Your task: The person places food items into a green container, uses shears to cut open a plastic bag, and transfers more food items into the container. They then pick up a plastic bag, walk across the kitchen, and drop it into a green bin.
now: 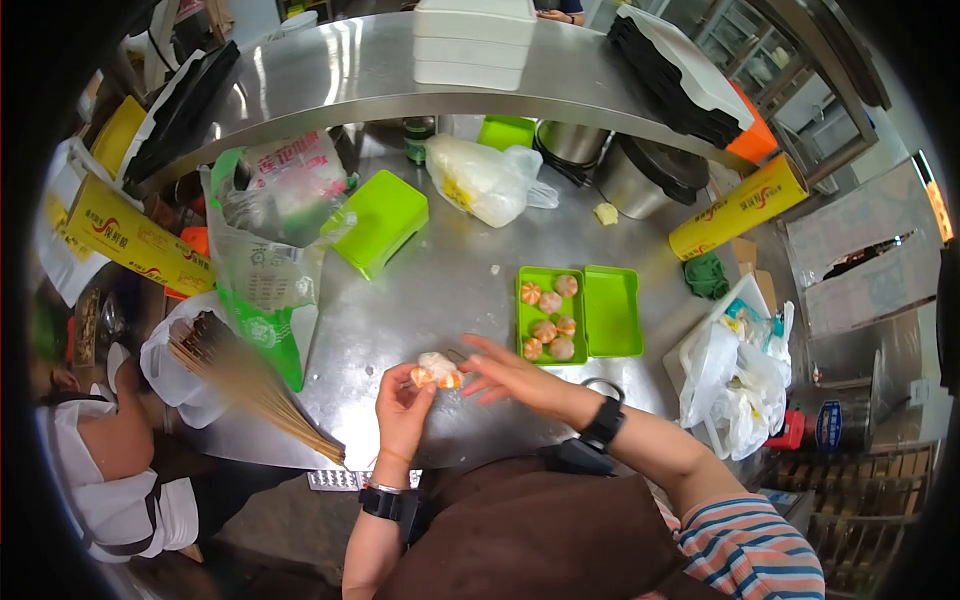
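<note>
Left hand point(402, 408) pinches orange-and-white lump point(436, 370) between thumb and fingers; I see it held over desk point(450, 300), near front edge. Right hand point(512, 382) just right of lump, fingers stretched out and loosely spread; whether fingertips touch lump, I cannot tell. Farther off on desk, open green box point(521, 318) with seven orange-and-white balls point(544, 330), green lid point(613, 315) against its right side. Then metal pot point(635, 180) behind, white basket point(688, 362) with plastic bags point(745, 390) at right.
</note>
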`<state>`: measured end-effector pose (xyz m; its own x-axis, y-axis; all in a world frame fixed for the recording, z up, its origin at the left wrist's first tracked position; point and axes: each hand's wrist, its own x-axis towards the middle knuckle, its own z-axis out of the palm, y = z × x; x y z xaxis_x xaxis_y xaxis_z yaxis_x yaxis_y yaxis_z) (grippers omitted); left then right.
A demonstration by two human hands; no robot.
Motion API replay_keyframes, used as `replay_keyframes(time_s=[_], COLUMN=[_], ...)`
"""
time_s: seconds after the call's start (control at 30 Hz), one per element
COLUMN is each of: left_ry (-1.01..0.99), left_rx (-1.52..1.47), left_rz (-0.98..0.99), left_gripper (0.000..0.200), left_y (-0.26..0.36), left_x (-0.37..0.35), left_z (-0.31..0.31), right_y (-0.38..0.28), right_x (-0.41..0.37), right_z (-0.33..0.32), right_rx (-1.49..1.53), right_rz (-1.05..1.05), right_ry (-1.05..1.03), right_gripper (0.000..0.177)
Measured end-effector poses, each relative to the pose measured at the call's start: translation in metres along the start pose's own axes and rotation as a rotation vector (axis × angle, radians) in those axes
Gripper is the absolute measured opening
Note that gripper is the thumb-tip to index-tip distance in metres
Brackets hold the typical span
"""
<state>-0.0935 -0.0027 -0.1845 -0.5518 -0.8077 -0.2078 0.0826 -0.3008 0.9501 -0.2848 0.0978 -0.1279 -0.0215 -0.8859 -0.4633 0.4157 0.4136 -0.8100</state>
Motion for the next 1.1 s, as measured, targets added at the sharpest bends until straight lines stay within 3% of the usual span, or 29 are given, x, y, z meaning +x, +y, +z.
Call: replay_keyframes(time_s=[0.1, 0.17, 0.2, 0.27, 0.4, 0.47, 0.5, 0.57, 0.6, 0.63, 0.7, 0.8, 1.1], left_ry=[0.114, 0.135, 0.118, 0.137, 0.159, 0.126, 0.126, -0.202, -0.218, -0.218, -0.094, 0.028, 0.063], left_rx=[0.236, 0.335, 0.431, 0.589, 0.697, 1.152, 1.157, 1.029, 1.077, 1.079, 1.007, 0.946, 0.915], left_rz=[0.038, 0.077, 0.088, 0.119, 0.011, 0.567, 0.567, 0.312, 0.396, 0.398, 0.198, 0.162, 0.162], left_gripper=[0.034, 0.035, 0.036, 0.037, 0.043, 0.053, 0.053, 0.061, 0.058, 0.058, 0.055, 0.055, 0.058], left_y=[-0.022, -0.039, -0.043, -0.042, -0.004, 0.017, 0.02, 0.024, 0.018, 0.012, 0.003, -0.003, 0.011], left_x=[-0.003, -0.004, -0.004, -0.008, -0.018, -0.015, -0.011, -0.006, -0.002, -0.001, -0.002, -0.008, -0.013], left_z=[-0.004, -0.01, -0.012, -0.013, -0.011, -0.006, -0.005, -0.006, -0.007, -0.007, -0.003, 0.007, -0.012], right_y=[0.011, 0.024, 0.033, 0.049, 0.062, 0.07, 0.073, 0.081, 0.08, 0.077, 0.069, 0.067, 0.068], right_x=[-0.062, -0.101, -0.114, -0.13, -0.136, -0.136, -0.136, -0.135, -0.135, -0.135, -0.135, -0.131, -0.122], right_z=[-0.044, -0.062, -0.07, -0.082, -0.078, -0.08, -0.081, -0.084, -0.083, -0.083, -0.081, -0.082, -0.087], right_rx=[-0.625, -1.038, -1.037, -1.446, -1.516, -1.549, -1.591, -1.545, -1.503, -1.502, -1.606, -1.575, -1.507], right_rz=[-0.236, -0.188, -0.19, -0.391, -0.322, -0.34, -0.35, -0.347, -0.342, -0.345, -0.373, -0.389, -0.331], right_ry=[0.143, 0.31, 0.31, 0.39, 0.436, 0.472, 0.505, 0.524, 0.547, 0.548, 0.515, 0.481, 0.438], right_gripper=[0.047, 0.044, 0.044, 0.052, 0.054, 0.053, 0.053, 0.052, 0.052, 0.052, 0.049, 0.046, 0.045])
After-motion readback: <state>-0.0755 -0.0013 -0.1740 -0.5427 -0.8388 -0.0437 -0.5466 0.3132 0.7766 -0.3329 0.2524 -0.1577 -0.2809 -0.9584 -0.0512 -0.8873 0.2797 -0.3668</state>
